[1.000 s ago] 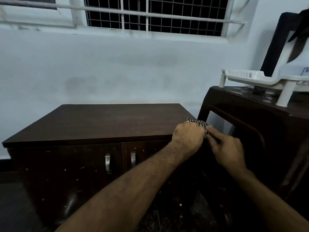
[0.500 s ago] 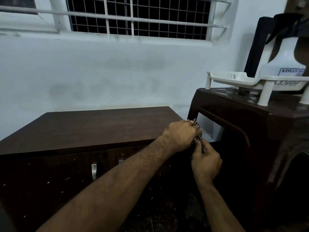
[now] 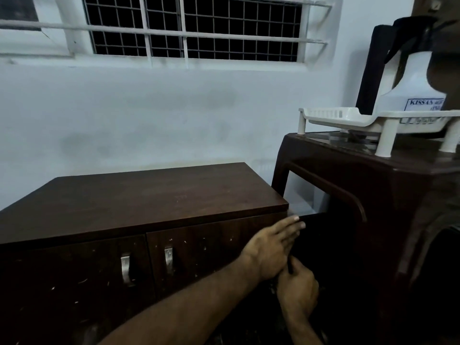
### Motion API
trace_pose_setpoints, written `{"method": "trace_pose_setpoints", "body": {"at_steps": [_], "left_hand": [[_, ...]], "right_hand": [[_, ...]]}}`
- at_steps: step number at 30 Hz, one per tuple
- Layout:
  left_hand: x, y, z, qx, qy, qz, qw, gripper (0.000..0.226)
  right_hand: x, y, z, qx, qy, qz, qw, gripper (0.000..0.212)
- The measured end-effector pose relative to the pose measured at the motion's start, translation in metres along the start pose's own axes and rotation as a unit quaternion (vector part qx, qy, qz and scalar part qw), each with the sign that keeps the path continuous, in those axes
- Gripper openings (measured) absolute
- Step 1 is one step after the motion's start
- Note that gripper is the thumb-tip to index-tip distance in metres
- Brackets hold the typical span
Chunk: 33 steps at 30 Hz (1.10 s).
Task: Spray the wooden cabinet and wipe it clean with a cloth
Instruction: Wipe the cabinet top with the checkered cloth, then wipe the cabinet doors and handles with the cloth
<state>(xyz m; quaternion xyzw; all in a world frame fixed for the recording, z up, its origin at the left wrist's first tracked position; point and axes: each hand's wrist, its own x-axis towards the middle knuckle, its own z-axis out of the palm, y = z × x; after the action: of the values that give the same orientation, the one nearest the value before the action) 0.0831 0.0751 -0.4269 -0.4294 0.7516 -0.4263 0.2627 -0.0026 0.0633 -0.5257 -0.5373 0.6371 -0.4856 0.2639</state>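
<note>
The dark wooden cabinet (image 3: pixel 149 195) stands against the white wall, with two doors and metal handles. My left hand (image 3: pixel 271 247) lies with straight fingers against the cabinet's upper right side, just under the top's corner. Below it my right hand (image 3: pixel 297 290) is curled, and a dark strip of the cloth (image 3: pixel 289 265) pokes out of its grip. The rest of the checked cloth is hidden behind my hands. A white spray bottle (image 3: pixel 415 88) with a black trigger stands in a rack at the far right.
A dark brown plastic table (image 3: pixel 373 185) stands tight against the cabinet's right side, leaving a narrow gap where my hands are. A white plastic rack (image 3: pixel 348 119) sits on it. A barred window (image 3: pixel 194 28) runs above.
Both hands have dropped from the cabinet's top right corner down its right side. My left hand has opened from a fist to flat fingers, and the cloth has gone almost out of sight.
</note>
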Motion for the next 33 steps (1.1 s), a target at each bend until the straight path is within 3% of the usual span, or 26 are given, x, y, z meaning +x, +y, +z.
{"method": "trace_pose_setpoints", "body": {"at_steps": [4,7,12,16,18,20,22,26,29,31,33], "left_hand": [[-0.013,0.026,0.018,-0.078,0.069,-0.030,0.994,0.054],[-0.029,0.030,0.027,-0.211,0.141,-0.091,0.963,0.051],[-0.052,0.026,0.019,-0.466,0.185,-0.295,0.813,0.045],[-0.060,0.028,0.001,-0.568,0.188,-0.394,0.698,0.042],[-0.063,0.031,-0.008,-0.600,0.182,-0.408,0.664,0.044],[-0.065,0.036,-0.009,-0.598,0.160,-0.409,0.671,0.046],[-0.067,0.035,-0.006,-0.577,0.164,-0.428,0.676,0.039],[-0.074,0.011,0.000,-0.559,0.198,-0.498,0.632,0.028],[-0.080,-0.007,-0.003,-0.561,0.183,-0.516,0.621,0.028],[-0.080,-0.010,-0.003,-0.584,0.176,-0.532,0.587,0.025],[-0.076,-0.007,-0.001,-0.632,0.197,-0.535,0.525,0.019]], "right_hand": [[0.005,0.016,0.002,0.008,-0.021,0.017,1.000,0.020],[0.009,0.013,0.004,0.076,0.006,0.009,0.997,0.018],[0.016,-0.019,-0.007,0.285,-0.019,0.066,0.956,0.031],[0.015,-0.052,-0.032,0.406,-0.060,0.064,0.910,0.034],[0.012,-0.059,-0.037,0.448,-0.078,0.081,0.887,0.030],[0.011,-0.062,-0.037,0.465,-0.086,0.102,0.875,0.021],[0.010,-0.063,-0.034,0.466,-0.091,0.106,0.874,0.020],[0.011,-0.071,-0.027,0.464,-0.104,0.075,0.877,0.023],[0.013,-0.075,-0.026,0.437,-0.099,0.032,0.893,0.023],[0.017,-0.073,-0.028,0.388,-0.095,-0.015,0.917,0.020],[0.022,-0.071,-0.029,0.329,-0.081,-0.070,0.938,0.020]]}}
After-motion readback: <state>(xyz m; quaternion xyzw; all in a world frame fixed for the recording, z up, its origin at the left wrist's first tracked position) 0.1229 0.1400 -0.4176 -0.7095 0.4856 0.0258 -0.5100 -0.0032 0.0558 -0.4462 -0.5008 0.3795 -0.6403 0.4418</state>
